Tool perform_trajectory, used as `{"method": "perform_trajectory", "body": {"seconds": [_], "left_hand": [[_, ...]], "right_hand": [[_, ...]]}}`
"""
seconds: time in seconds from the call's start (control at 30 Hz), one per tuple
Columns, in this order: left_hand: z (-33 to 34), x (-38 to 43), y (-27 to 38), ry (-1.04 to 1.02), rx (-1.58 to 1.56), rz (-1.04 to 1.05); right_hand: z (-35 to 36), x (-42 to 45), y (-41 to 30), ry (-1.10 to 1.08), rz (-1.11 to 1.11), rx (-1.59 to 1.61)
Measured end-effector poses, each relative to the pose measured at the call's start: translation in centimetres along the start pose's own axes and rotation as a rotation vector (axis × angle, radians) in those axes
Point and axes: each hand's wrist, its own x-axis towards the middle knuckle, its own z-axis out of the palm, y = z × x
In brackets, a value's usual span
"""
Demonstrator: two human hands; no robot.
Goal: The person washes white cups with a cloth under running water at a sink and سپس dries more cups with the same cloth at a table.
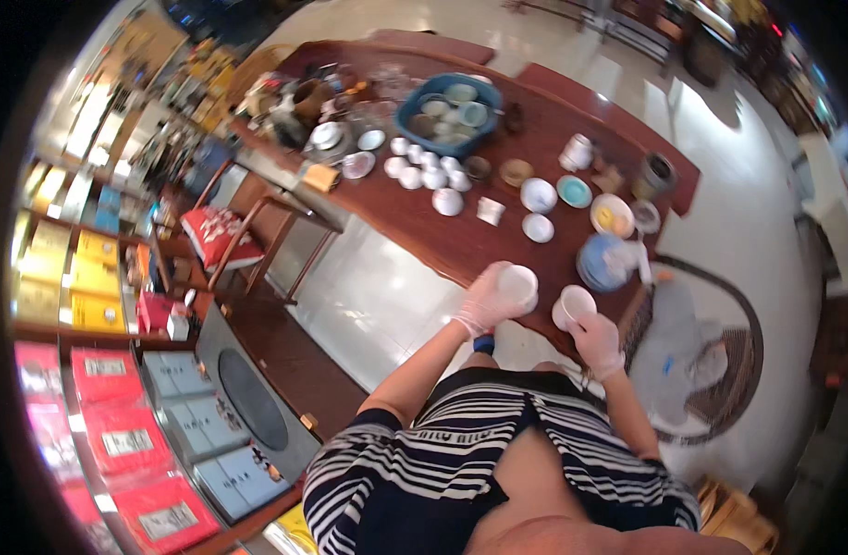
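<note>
My left hand (488, 298), in a thin translucent glove, holds a white cup (517, 289) at the near edge of the wooden table (424, 239). Gloved the same way, my right hand (596, 340) grips another white cup (576, 305), a short gap to the right of the first. Beyond the hands stand a small white bowl (538, 228), a white-and-blue bowl (538, 195), a turquoise bowl (574, 191) and a bowl with something yellow inside (612, 216). A blue round container (602, 262) with a whitish cloth or bag on it sits near the right corner.
Several small white cups (434, 178) stand grouped beside a blue basin (446, 146) of bowls and cups. Glassware and other vessels crowd the far left of the table. A wooden chair (278, 201) with a red cushion (219, 236) is at left; a large round basket (753, 347) lined with plastic is at right.
</note>
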Motion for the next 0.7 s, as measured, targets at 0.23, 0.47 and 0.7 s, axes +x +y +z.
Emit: {"method": "perform_trajectory", "body": {"seconds": [0.23,0.47,0.7], "left_hand": [[-8.7,0.1,-4.0,0.181,-0.088,-0.098],[-15.0,-11.5,-7.7,0.652,-0.076,-0.461],[-16.6,-29.1,-12.6,1.132,-0.038,-0.813]], "right_hand": [[3.9,7.2,-7.8,-0.038,-0.181,0.089],[11.1,12.6,-15.9,-0.386,-0.6,0.277],[18.4,8.4,-29.5,-0.815,-0.984,0.454]]}}
